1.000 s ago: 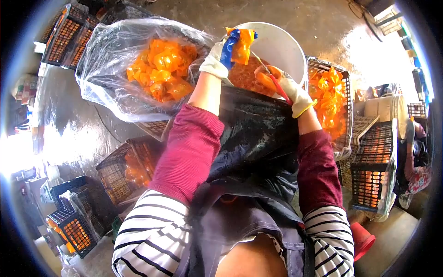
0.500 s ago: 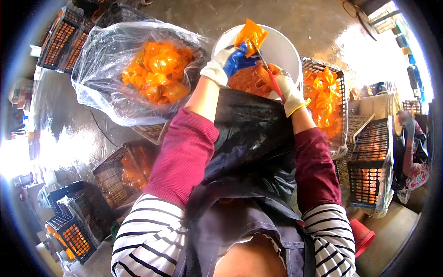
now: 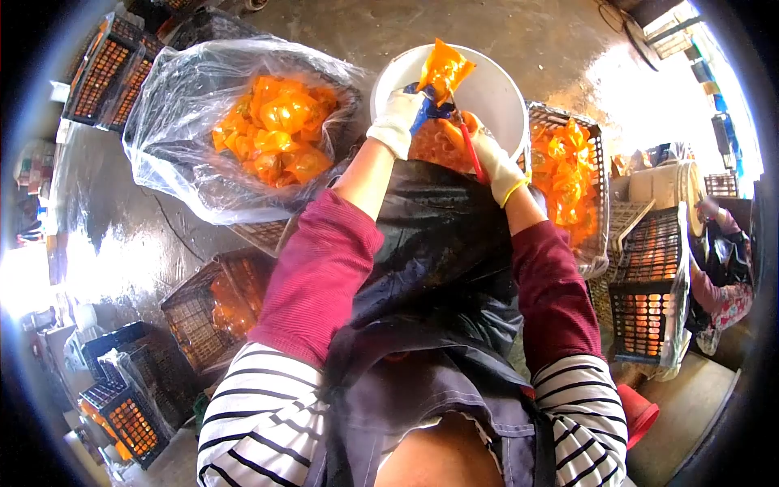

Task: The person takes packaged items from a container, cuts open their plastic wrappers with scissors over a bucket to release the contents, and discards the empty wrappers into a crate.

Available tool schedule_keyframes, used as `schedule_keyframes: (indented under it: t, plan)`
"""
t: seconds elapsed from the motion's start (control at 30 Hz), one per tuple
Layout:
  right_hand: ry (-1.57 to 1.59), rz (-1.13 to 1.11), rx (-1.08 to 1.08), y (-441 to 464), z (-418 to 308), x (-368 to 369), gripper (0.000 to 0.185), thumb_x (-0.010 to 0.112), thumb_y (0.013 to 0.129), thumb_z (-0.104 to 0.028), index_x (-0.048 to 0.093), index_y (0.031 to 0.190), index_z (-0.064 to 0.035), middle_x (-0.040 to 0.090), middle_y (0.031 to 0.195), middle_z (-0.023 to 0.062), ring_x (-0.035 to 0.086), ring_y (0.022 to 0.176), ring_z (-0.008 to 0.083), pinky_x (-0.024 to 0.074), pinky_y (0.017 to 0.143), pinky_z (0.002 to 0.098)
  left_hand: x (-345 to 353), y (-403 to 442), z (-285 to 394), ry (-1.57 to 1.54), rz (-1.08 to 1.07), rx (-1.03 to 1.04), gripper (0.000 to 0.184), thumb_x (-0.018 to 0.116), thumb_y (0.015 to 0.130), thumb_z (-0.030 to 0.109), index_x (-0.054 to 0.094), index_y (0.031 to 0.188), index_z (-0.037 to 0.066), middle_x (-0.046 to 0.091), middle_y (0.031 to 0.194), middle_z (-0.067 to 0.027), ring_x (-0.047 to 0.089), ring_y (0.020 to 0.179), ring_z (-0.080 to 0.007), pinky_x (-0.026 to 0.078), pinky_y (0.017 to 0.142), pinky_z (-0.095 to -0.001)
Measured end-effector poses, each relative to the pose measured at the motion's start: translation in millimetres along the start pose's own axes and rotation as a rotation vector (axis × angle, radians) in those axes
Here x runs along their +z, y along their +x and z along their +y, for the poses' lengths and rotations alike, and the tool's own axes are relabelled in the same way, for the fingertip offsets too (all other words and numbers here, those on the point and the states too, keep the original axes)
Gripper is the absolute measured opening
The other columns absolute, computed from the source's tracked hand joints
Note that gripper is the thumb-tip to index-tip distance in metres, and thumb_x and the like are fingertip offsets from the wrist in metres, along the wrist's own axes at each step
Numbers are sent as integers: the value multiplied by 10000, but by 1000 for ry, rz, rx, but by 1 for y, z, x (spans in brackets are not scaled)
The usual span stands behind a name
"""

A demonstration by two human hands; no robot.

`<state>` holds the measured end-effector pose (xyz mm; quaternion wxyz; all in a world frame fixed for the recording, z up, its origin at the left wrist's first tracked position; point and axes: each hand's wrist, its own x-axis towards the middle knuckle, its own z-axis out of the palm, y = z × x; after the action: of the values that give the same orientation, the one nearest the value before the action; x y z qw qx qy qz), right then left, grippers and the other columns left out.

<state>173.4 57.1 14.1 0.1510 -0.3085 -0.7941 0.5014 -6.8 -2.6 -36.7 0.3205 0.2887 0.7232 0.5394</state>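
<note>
My left hand point(image 3: 403, 116), in a white and blue glove, grips the lower end of a shiny orange plastic packet point(image 3: 445, 70) over the white bucket point(image 3: 505, 96). My right hand point(image 3: 492, 160), in a whitish glove with orange fingers and a yellow cuff, is closed round red-handled scissors point(image 3: 473, 152). The tips of the scissors are close to the packet's lower end; my left fingers partly hide them. Reddish-orange contents point(image 3: 438, 146) lie in the bucket below both hands.
Left of the bucket, a clear plastic-lined crate point(image 3: 174, 138) holds many orange packets point(image 3: 276, 122). Another crate of orange packets point(image 3: 565, 178) stands right of it. Black crates point(image 3: 645, 280) are stacked further right, near another person point(image 3: 718, 268). More crates point(image 3: 191, 316) stand at lower left.
The packet and my left hand have shifted slightly right and down. My right hand has lowered a little, and the scissors' dark blade, visible before, is now mostly hidden.
</note>
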Motion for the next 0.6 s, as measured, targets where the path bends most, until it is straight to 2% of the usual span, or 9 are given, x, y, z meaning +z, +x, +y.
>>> schedule_keyframes:
  t: [0.07,0.1,0.2,0.23,0.33,0.4,0.5,0.53,0.6]
  plan:
    - [33,-31,61,1,7,-1,333,587,916,-358,588,1127,-101,667,871,80,639,742,153,494,632,243,2,-9,11,-100,-10,28,431,569,891,351,618,1141,3,645,1116,-178,591,1064,-311,444,908,-352]
    - [106,-69,137,2,11,-2,339,587,915,-358,583,1135,-99,666,877,77,636,746,156,496,638,253,-3,-24,37,0,18,-6,398,573,891,317,626,1123,-2,660,1079,-172,605,1034,-310,453,901,-351]
    - [328,-130,385,-11,-29,-10,358,597,911,-349,570,1153,-86,658,915,72,614,800,146,490,681,257,-4,-31,53,152,70,-53,360,582,903,190,576,1184,-34,651,1036,-114,599,879,-147,480,765,-257]
    - [403,-140,471,-16,-44,-12,365,602,910,-345,566,1158,-80,655,931,71,604,825,140,486,699,253,-3,-29,49,51,89,-28,355,578,904,183,575,1187,-32,651,1032,-112,601,876,-146,483,765,-255]
    - [-48,-30,-73,10,17,6,361,599,913,-342,566,1160,-80,651,939,54,610,794,100,495,643,227,2,-27,42,-266,92,30,342,566,908,150,567,1202,-25,648,1030,-103,603,877,-145,496,769,-251]
    - [75,-49,89,8,16,3,345,594,918,-324,571,1158,-77,650,935,50,609,804,97,497,652,229,1,-33,50,-494,22,48,340,556,908,114,553,1222,-18,644,1041,-98,604,892,-145,508,774,-251]
    - [320,-106,185,11,21,1,324,592,921,-296,579,1155,-72,647,940,47,608,810,96,497,654,231,9,-17,28,-103,51,-31,339,572,900,216,609,1133,-28,652,1088,-177,615,1012,-299,466,888,-343]
    - [413,-128,193,13,26,1,317,592,922,-286,582,1153,-70,646,943,46,608,811,96,498,654,231,10,-8,16,-152,53,23,340,571,902,219,609,1135,-26,652,1088,-177,612,1018,-300,465,891,-342]
    - [291,-145,314,-6,-16,-13,307,599,918,-266,583,1160,-77,649,925,44,613,802,100,497,659,228,9,5,0,-227,61,101,342,566,902,222,610,1136,-23,650,1090,-182,608,1028,-305,463,895,-342]
